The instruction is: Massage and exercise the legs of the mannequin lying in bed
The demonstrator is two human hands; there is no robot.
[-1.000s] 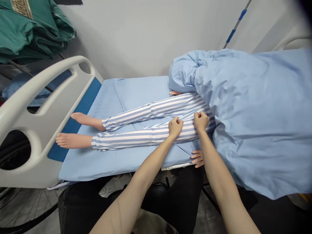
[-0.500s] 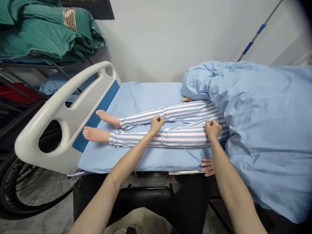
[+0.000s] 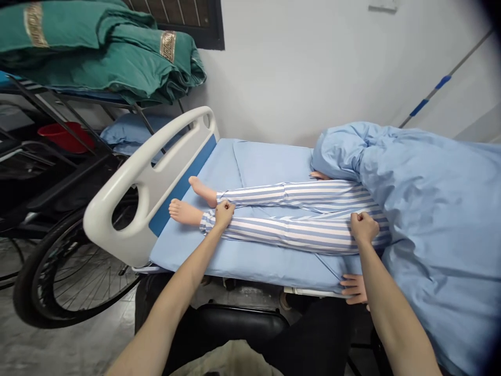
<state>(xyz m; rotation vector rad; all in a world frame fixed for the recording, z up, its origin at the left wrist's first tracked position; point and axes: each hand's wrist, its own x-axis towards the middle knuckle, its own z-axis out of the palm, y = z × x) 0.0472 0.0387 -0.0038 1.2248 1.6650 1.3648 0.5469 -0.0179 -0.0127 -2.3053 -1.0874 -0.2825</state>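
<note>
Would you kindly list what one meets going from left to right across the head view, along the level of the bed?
Wheelchair wheel → white footboard → bare feet → left hand, fisted at the striped trouser cuff → striped trouser legs → right hand, fisted near the hip → light blue quilt.

Your left hand (image 3: 224,213) is fisted on the striped trouser leg (image 3: 289,235) at the ankle, right hand (image 3: 364,227) fisted near the hip, blue quilt (image 3: 430,209) just beside.

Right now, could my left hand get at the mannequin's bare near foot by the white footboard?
Probably yes: the left hand is fisted on the striped trouser cuff just beside that bare foot, with nothing between them.
</note>
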